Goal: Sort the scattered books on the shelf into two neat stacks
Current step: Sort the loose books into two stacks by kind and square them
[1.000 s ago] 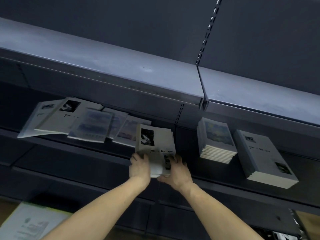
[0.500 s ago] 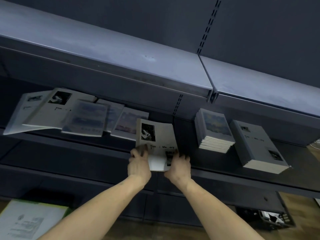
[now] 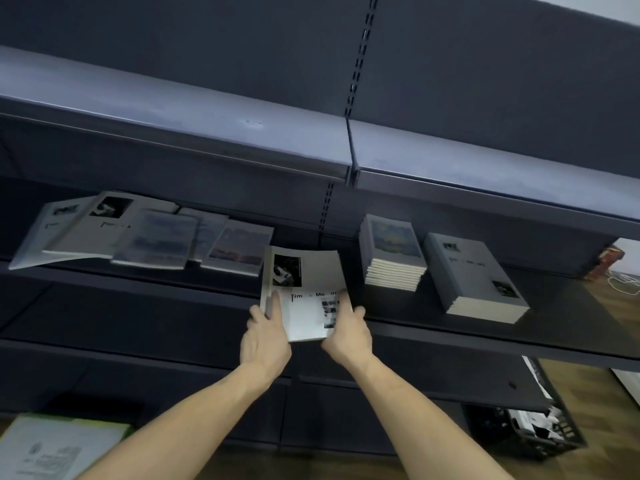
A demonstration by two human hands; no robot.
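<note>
Both hands hold a small bundle of white books (image 3: 304,289) with a black photo on the cover, lifted at the shelf's (image 3: 433,323) front edge. My left hand (image 3: 266,337) grips its lower left corner, my right hand (image 3: 348,332) its lower right. Left of it, scattered books (image 3: 138,233) lie overlapping on the shelf, some white, some with painted covers. To the right stand two neat stacks: a painted-cover stack (image 3: 393,252) and a taller white-cover stack (image 3: 474,275).
An upper shelf (image 3: 207,119) overhangs the books. A slotted upright (image 3: 360,60) divides the back panel. Below, a black crate (image 3: 526,431) sits on the wooden floor at right, and a white paper bundle (image 3: 52,448) lies at lower left.
The bundle has come up off the shelf and shifted slightly right in both hands; the top cover now curls. The view has swung right, showing more floor.
</note>
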